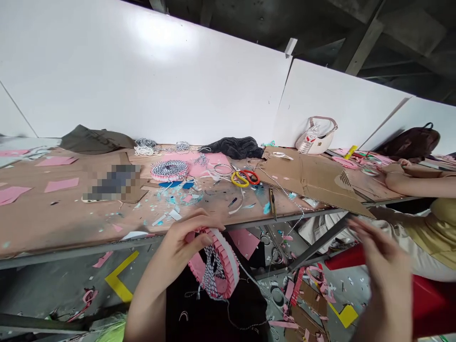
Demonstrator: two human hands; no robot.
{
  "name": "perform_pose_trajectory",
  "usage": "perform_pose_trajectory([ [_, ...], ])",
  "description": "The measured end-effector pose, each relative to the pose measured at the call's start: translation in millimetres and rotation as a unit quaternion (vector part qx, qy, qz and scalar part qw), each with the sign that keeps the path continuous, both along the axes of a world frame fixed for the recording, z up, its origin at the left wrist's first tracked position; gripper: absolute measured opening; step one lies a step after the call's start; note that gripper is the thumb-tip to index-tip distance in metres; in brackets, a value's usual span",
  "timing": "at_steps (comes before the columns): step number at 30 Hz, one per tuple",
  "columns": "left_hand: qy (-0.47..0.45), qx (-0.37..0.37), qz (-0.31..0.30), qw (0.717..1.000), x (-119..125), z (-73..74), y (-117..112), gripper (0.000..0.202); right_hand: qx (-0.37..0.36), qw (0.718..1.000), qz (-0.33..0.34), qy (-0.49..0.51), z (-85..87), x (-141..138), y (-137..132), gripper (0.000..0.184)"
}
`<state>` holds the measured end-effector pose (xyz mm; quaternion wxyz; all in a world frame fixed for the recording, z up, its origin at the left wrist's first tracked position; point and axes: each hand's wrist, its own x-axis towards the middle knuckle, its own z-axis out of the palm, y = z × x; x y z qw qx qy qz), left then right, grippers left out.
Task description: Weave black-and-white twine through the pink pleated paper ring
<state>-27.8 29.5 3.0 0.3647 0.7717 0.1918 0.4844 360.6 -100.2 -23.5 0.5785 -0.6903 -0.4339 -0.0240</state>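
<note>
My left hand (192, 237) is closed on the rim of a pink ring-shaped paper craft (230, 266) with a pleated edge and a white band. Black-and-white cord (212, 275) is strung across its inside, and a loose length trails down over my dark-clothed lap. My right hand (383, 261) is raised apart from it at the right, blurred; whether its fingers hold cord I cannot make out. On the table lies a similar round piece (169, 170) wound with patterned cord. Yellow-handled scissors (240, 179) and orange-handled scissors (252, 177) lie beside it.
A utility knife (272, 204) lies at the table's front edge. Cardboard (309, 175) covers the table's right part. A blurred-out phone-like item (114, 183) lies left. A person's arm (420, 183) rests at the far right. Paper scraps and tape rolls (278, 297) litter the floor.
</note>
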Motion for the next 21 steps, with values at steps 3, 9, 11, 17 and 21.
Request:
perform_pose_trajectory([
  [3,0.007,-0.007,-0.009,1.000,4,0.2,-1,0.030,-0.022,0.970,0.242,0.019,15.2,-81,31,0.022],
  [9,-0.003,0.001,-0.023,1.000,5,1.8,-2,0.027,-0.051,0.865,0.499,-0.016,39.4,-168,53,0.015],
  [11,-0.007,0.003,-0.029,1.000,6,1.2,-2,0.026,-0.063,0.850,0.522,-0.022,38.5,-171,56,0.014],
  [17,0.002,-0.006,-0.034,0.999,6,-1.4,-2,0.028,-0.071,0.853,0.515,-0.035,29.3,-174,58,0.008],
  [21,0.010,-0.003,-0.031,0.999,4,-0.5,-2,0.025,-0.079,0.904,0.415,-0.071,22.6,-146,54,0.009],
])
